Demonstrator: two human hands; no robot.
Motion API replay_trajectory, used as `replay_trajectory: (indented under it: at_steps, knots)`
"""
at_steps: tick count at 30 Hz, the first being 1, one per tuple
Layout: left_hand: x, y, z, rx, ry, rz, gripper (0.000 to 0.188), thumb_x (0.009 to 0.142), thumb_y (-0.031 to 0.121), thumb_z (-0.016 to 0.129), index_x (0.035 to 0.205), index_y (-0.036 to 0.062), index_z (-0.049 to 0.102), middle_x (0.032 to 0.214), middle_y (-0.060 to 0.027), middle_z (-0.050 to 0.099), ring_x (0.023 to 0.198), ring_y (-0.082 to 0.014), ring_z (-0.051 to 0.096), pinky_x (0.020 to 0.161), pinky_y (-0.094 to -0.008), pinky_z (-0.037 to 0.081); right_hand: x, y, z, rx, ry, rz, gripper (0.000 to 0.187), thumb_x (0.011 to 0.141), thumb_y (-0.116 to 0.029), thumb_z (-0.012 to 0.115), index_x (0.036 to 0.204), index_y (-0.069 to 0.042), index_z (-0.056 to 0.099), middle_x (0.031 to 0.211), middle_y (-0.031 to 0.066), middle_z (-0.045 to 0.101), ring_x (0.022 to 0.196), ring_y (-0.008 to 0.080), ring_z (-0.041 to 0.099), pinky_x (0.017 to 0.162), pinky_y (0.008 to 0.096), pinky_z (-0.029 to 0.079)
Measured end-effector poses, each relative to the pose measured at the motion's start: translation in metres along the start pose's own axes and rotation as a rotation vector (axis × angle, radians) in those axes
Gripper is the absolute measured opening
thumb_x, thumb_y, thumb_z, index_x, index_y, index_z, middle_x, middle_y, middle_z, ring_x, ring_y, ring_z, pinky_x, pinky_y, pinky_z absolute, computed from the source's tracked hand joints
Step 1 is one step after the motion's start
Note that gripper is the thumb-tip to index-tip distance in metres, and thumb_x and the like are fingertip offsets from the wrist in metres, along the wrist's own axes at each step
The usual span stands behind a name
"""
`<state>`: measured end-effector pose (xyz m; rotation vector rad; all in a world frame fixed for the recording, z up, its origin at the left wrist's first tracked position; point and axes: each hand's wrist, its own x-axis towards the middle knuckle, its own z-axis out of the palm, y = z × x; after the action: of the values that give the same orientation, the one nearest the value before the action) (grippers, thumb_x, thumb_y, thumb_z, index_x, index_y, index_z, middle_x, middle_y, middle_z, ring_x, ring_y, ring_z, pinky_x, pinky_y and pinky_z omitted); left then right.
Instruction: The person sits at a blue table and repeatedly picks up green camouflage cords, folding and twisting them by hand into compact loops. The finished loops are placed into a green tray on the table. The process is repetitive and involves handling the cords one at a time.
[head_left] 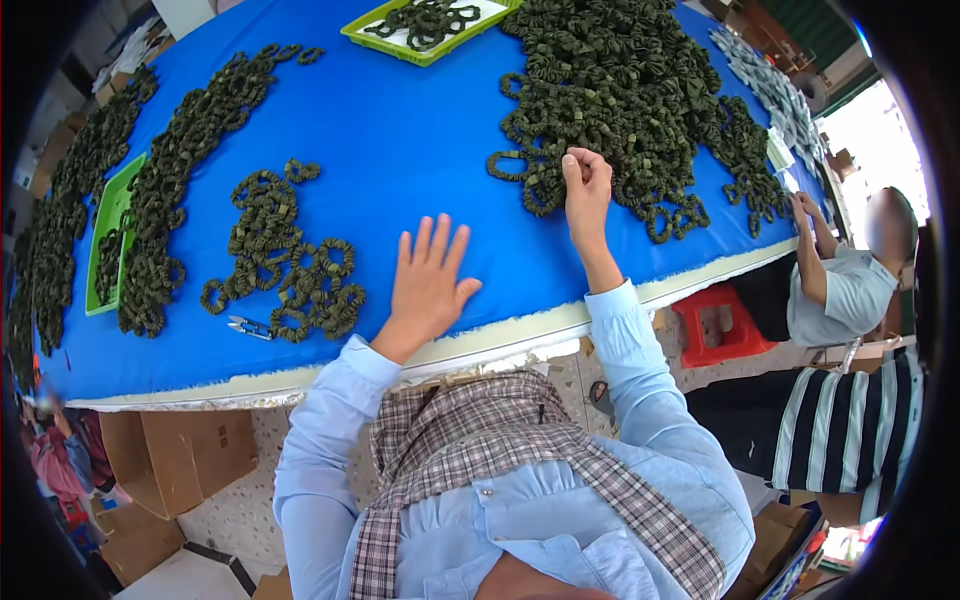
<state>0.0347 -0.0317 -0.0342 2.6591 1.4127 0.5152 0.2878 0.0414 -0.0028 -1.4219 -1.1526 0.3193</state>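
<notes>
My left hand (430,285) lies flat on the blue table cover (400,150), fingers spread, with nothing in it. At the near edge of a large heap of dark green ruffled hair scrunchies (610,90), my right hand (588,190) is closed, thumb against curled fingers. Whatever it may hold is hidden. A loose scrunchie (508,166) lies just left of that hand, at the heap's border. Left of my left hand is a smaller pile of scrunchies (265,225), with small thread snips (250,328) beside its near end.
Long rows of scrunchies (205,120) run along the table's left side, around a green basket (125,170). A yellow-green tray (425,55) stands at the far side. At right, a person (845,290) works by a red stool (715,325). Cardboard boxes (180,455) stand below left.
</notes>
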Motion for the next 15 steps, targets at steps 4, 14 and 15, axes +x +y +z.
replay_trajectory:
  at_steps: [4,14,15]
  knots:
    - [-0.02,0.059,-0.001,-0.201,-0.073,0.213,0.07,0.081,0.04,0.063,0.142,0.0124,0.039,0.149,-0.0183,0.03,0.139,-0.0414,0.022,0.112,-0.0545,0.016,-0.009,-0.027,0.002,-0.054,-0.051,-0.071,0.022,0.092,-0.022,0.06,0.103,-0.003,0.061,0.104,0.0078,0.046,0.084,0.0149,0.053,0.075,0.0283,0.046]
    - [-0.061,0.09,-0.026,-1.433,-0.502,0.145,0.026,0.091,0.02,0.06,0.104,-0.0018,0.064,0.1,-0.0111,0.069,0.089,-0.0172,0.067,0.08,-0.0311,0.052,-0.033,-0.095,0.15,0.0,-1.03,-0.385,0.02,0.089,-0.022,0.06,0.09,-0.003,0.065,0.082,0.012,0.059,0.079,0.0269,0.056,0.073,0.0374,0.045]
    - [-0.062,0.074,-0.032,-1.394,-0.487,0.113,0.023,0.09,0.017,0.061,0.102,-0.002,0.064,0.098,-0.0106,0.069,0.088,-0.0164,0.066,0.08,-0.0305,0.052,-0.036,-0.099,0.176,-0.003,-1.063,-0.364,0.02,0.089,-0.022,0.06,0.091,-0.003,0.065,0.084,0.0126,0.059,0.081,0.0277,0.056,0.074,0.038,0.045]
